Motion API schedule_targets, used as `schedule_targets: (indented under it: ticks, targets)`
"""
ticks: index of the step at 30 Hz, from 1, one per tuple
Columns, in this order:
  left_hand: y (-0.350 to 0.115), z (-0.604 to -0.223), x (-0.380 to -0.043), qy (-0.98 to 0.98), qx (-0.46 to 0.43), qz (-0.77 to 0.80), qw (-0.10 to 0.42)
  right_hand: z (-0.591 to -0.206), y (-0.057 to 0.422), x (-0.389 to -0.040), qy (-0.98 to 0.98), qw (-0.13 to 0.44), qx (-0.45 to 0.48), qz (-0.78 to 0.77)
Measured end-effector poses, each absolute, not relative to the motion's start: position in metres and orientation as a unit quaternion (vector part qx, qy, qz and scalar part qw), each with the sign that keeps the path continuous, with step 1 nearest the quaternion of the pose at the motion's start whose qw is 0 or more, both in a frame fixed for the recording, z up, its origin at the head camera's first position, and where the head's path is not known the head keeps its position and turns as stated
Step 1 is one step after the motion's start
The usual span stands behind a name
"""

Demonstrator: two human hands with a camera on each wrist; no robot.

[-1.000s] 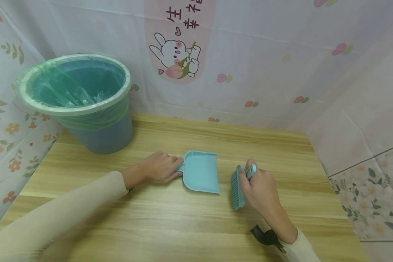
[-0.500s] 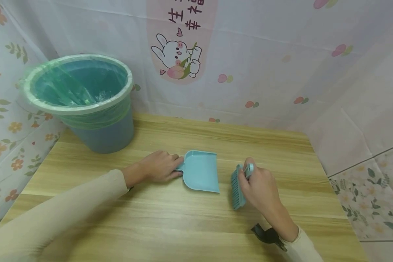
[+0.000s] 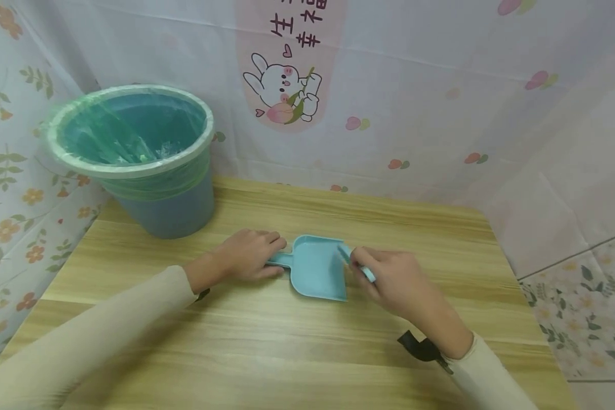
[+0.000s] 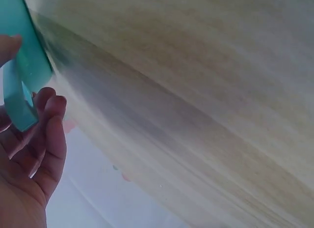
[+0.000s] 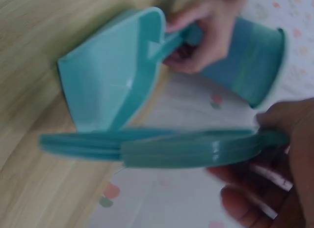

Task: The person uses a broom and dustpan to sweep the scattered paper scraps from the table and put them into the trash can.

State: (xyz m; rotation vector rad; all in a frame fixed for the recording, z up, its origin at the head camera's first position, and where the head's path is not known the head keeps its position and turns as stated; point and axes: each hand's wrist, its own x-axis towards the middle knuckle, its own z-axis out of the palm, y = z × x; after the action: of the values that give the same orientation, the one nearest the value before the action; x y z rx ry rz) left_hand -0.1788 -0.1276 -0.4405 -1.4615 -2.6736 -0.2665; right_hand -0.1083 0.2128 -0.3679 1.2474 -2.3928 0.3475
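Only readable text from my head view: pink panel (image 3: pixel 291 62) on the wall sheet behind my bench, above the cartoon rabbit (image 3: pixel 285 91). Dark red Chinese characters, cropped at the top edge, look like 生 and 幸, second column partly cut off. Nothing else legible.

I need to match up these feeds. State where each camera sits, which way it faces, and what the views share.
Head: worn high, facing forward and down at the table; shows both sleeves, left hand, right hand.
Left wrist: faces along the tabletop; fingers round the dustpan handle.
Right wrist: faces the brush, right fingers.
All share the dustpan.
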Motion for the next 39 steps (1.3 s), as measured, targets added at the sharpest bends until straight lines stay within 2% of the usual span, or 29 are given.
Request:
schedule_targets:
  ticks: [4, 8, 18, 39]
  targets:
    - [-0.128, -0.439, -0.179, -0.871, -0.481, -0.082, 0.049, -0.372, 0.199, -0.115, -0.813, 0.211, 0.54, 0.056]
    - [-0.128, -0.437, -0.179, -0.865, -0.494, -0.073, 0.051, -0.382, 0.187, -0.12, -0.769, 0.232, 0.594, -0.046]
    - [-0.127, -0.438, -0.181, -0.85, -0.518, -0.07, 0.06, -0.409, 0.173, -0.131, -0.711, 0.276, 0.633, -0.135]
    - [-0.126, -0.436, -0.181, -0.847, -0.526, -0.065, 0.051, -0.434, 0.168, -0.128, -0.73, 0.193, 0.635, -0.161]
